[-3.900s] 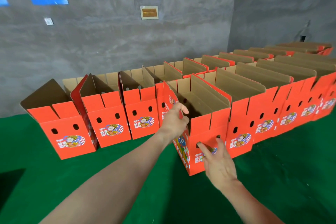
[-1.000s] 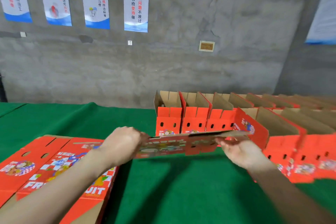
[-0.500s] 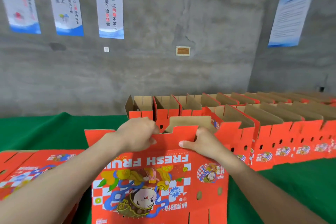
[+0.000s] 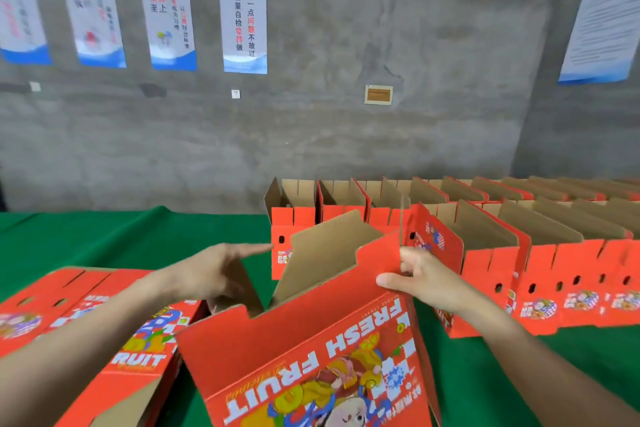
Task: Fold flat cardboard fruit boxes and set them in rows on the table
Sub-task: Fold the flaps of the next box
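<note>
Head: green table [image 4: 104, 236], concrete wall [image 4: 346, 149]

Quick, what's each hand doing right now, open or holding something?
Left hand: open, fingers straight, at the half-opened box.
Right hand: pinching that box's top edge.

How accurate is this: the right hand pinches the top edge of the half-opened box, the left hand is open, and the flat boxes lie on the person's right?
One error. The head view shows the flat boxes on the person's left, not right. The right hand does pinch the half-opened box at its top edge, and the left hand is open.
</note>
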